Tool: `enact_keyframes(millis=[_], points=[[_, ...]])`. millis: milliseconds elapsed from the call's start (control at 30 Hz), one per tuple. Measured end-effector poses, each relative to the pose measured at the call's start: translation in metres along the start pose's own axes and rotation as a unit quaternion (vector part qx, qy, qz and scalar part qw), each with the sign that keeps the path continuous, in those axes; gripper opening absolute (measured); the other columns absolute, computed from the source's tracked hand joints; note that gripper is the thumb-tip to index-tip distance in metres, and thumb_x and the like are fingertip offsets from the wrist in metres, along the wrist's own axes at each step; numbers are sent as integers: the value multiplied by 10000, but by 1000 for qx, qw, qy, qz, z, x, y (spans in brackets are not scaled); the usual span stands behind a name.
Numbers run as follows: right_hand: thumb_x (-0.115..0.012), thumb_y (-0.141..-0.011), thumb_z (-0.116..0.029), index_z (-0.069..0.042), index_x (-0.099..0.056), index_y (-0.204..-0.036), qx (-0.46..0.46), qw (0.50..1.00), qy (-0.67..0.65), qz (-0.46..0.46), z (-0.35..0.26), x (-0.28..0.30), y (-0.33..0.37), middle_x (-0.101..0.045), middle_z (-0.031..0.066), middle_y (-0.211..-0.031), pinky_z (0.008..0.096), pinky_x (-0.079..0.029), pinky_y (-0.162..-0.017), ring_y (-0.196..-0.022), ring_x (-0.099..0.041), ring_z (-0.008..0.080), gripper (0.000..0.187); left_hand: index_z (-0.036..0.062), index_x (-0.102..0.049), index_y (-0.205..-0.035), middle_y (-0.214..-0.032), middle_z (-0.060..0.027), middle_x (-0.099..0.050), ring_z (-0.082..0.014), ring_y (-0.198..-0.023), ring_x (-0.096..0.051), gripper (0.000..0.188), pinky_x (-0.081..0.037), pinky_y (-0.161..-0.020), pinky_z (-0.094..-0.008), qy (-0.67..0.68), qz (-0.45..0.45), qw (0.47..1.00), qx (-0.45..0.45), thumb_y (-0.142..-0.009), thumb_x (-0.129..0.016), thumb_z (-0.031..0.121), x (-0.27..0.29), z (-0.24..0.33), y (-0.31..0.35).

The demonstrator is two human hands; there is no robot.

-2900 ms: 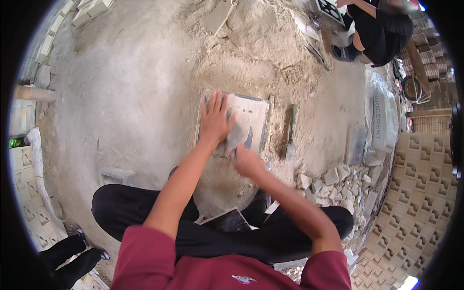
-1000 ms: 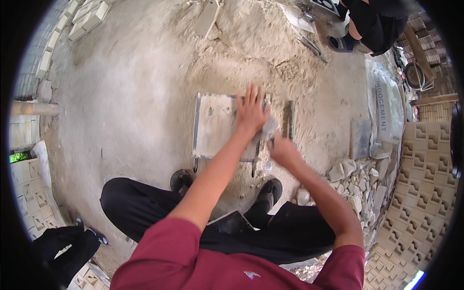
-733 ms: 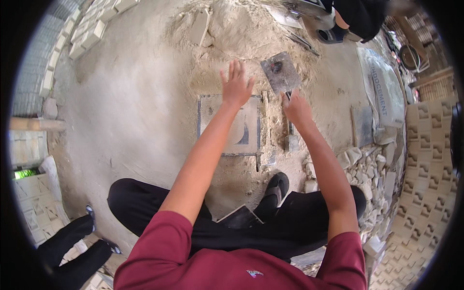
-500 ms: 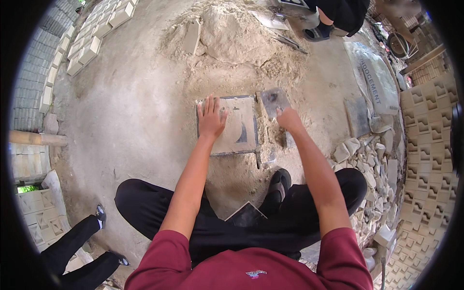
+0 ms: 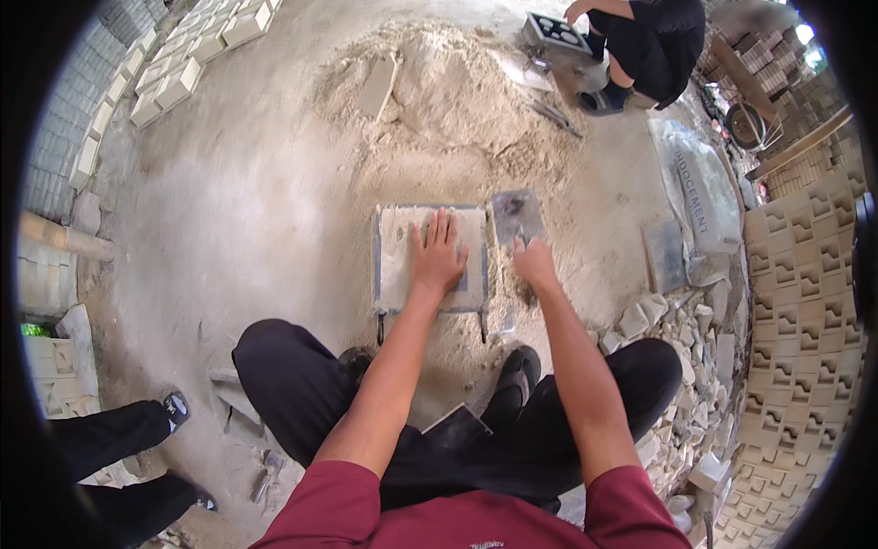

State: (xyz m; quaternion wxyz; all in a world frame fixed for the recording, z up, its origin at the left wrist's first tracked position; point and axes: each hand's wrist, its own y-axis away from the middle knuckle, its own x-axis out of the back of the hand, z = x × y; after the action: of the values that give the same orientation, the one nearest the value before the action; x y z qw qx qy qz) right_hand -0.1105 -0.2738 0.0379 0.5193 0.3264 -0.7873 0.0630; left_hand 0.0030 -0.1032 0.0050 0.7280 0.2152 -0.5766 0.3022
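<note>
My left hand lies flat, fingers stretched out, on the sandy fill of a square block mould on the ground in front of me. The mould has a dark metal rim and short handles at its near corners. Part of a dark inset shape shows beside that hand; the rest is hidden under it. My right hand is closed round the handle of a flat metal trowel, whose sand-smeared blade sits just right of the mould's far right corner.
Beyond the mould rises a heap of pale sand with a flat board stuck in it. Another person crouches at the far right by a mould. Rubble, a cement bag and stacked blocks line the right.
My left hand has slid rightward over the mould's fill, from its left side to the middle. The right hand and trowel have shifted slightly nearer. The view has tilted a little.
</note>
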Motion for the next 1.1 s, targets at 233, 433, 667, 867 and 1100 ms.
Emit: enact_keyframes(millis=[233, 433, 667, 867, 1100], points=[[-590, -930, -351, 71, -659, -967, 77, 996, 46, -15, -23, 19, -74, -664, 300, -960, 491, -501, -830, -939, -638, 453, 429, 62, -261, -1523, -1605, -147, -187, -277, -1500, -113, 656, -14, -1190, -555, -6, 36, 998, 53, -999, -335, 450, 5, -47, -23], [-672, -877, -377, 46, -687, -904, 211, 954, 183, -104, -45, 34, -131, -673, 269, -891, 471, -510, -774, -869, -655, 410, 424, 15, -376, -1455, -1543, -243, -281, -348, -1457, -231, 624, -149, -1171, -549, 56, 116, 972, 195, -1000, -380, 443, 10, -107, -47], [-669, -872, -389, -20, -699, -923, 281, 900, 185, -275, -50, 17, -188, -667, 192, -812, 446, -484, -699, -755, -621, 339, 374, -80, -459, -1348, -1400, -298, -455, -430, -1308, -434, 641, -354, -1091, -432, 370, 6, 870, 325, -1000, -402, 456, 12, -115, -69], [-675, -891, -386, -20, -692, -832, 311, 887, 103, -326, -94, -37, -199, -606, 88, -636, 407, -424, -570, -590, -527, 197, 372, -64, -405, -1398, -1486, -287, -351, -388, -1418, -295, 703, -212, -1155, -526, 301, 95, 897, 309, -1007, -331, 516, -5, -126, -64], [-673, -893, -412, -33, -711, -858, 282, 873, -1, -398, -146, -103, -202, -552, 35, -595, 312, -439, -547, -559, -520, 128, 383, -38, -344, -1450, -1538, -262, -269, -363, -1468, -184, 732, -114, -1171, -562, 257, 95, 901, 336, -1009, -279, 544, 9, -118, -63]])
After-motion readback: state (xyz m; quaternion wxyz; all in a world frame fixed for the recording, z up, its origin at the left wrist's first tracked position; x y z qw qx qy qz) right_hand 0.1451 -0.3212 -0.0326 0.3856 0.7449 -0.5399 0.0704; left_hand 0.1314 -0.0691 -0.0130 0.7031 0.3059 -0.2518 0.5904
